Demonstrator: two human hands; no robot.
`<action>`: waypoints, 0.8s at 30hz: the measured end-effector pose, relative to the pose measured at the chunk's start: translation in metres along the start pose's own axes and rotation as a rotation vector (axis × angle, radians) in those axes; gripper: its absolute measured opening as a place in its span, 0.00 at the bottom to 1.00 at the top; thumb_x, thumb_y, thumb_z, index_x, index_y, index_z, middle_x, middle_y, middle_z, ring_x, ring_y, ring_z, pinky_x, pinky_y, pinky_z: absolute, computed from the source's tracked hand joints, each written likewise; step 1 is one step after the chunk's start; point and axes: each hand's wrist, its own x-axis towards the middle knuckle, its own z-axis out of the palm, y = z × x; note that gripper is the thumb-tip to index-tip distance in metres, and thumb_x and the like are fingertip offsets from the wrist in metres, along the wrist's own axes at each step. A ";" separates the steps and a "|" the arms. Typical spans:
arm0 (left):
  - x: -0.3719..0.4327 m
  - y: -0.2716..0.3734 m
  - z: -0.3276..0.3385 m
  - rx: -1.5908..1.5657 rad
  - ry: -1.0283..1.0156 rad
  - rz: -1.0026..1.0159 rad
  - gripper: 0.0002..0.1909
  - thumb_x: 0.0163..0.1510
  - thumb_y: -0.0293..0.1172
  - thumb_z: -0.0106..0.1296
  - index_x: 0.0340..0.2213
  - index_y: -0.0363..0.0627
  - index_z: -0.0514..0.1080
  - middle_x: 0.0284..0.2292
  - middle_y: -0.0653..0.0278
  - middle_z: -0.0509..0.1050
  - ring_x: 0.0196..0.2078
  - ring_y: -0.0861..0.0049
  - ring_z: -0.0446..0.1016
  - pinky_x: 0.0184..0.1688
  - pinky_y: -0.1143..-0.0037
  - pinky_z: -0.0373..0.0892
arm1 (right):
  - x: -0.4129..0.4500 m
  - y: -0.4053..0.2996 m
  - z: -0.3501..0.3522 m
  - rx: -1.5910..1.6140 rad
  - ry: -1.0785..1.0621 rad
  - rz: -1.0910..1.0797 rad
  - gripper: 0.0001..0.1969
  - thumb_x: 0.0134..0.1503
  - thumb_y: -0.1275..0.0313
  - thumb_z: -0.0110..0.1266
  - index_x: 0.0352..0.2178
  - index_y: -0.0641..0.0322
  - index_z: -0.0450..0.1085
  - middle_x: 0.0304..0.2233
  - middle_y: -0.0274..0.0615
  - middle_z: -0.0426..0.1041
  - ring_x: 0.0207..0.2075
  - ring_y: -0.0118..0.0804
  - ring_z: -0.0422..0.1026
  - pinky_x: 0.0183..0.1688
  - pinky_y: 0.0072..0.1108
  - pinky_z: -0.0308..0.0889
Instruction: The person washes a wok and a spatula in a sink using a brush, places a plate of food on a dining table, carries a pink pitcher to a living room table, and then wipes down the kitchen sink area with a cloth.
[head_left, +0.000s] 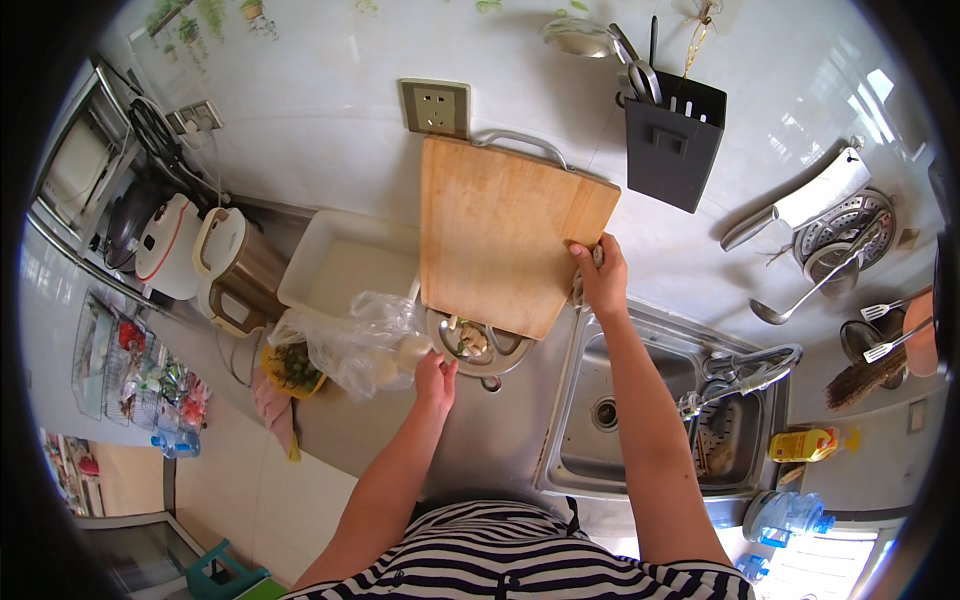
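A wooden cutting board (510, 236) with a metal handle leans upright against the wall. My right hand (604, 277) grips its right edge, thumb on the front face; something greyish, perhaps a cloth, shows behind the fingers. Below the board, and partly hidden by it, lies a divided stainless steel plate (487, 367) holding pale food pieces (472, 341) with bits of green. At the plate's left rim is my left hand (435, 382), fingers close together beside a clear plastic bag (367, 349). Whether those fingers pinch the rim or the bag cannot be made out.
Behind the bag stands a white plastic tub (352, 259). A yellow bowl (300, 371) of greens sits left, near appliances including a rice cooker (169, 247). A steel sink (600, 397) with a faucet (739, 379) is right. A cleaver (817, 195) and ladle (817, 281) hang on the wall.
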 end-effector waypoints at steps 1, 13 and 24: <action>0.000 -0.001 -0.003 0.018 -0.033 -0.015 0.05 0.48 0.23 0.43 0.23 0.50 0.63 0.20 0.74 0.61 0.22 0.87 0.61 0.38 0.75 0.65 | 0.001 0.000 0.000 0.003 -0.002 0.050 0.19 0.48 0.66 0.58 0.38 0.68 0.65 0.34 0.48 0.70 0.36 0.40 0.69 0.40 0.25 0.63; -0.027 -0.004 -0.008 0.275 -0.003 -0.166 0.05 0.46 0.27 0.49 0.24 0.52 0.63 0.24 0.74 0.62 0.28 0.82 0.59 0.38 0.74 0.59 | -0.031 0.012 -0.016 -0.063 -0.016 0.127 0.16 0.48 0.66 0.57 0.36 0.65 0.68 0.34 0.46 0.71 0.36 0.38 0.70 0.40 0.24 0.64; -0.050 -0.016 -0.031 0.635 -0.197 -0.071 0.08 0.49 0.27 0.46 0.33 0.40 0.69 0.27 0.68 0.70 0.29 0.83 0.67 0.33 0.83 0.63 | -0.181 0.076 0.040 -0.261 -0.722 0.683 0.18 0.40 0.57 0.57 0.28 0.59 0.74 0.27 0.46 0.75 0.30 0.43 0.74 0.36 0.27 0.67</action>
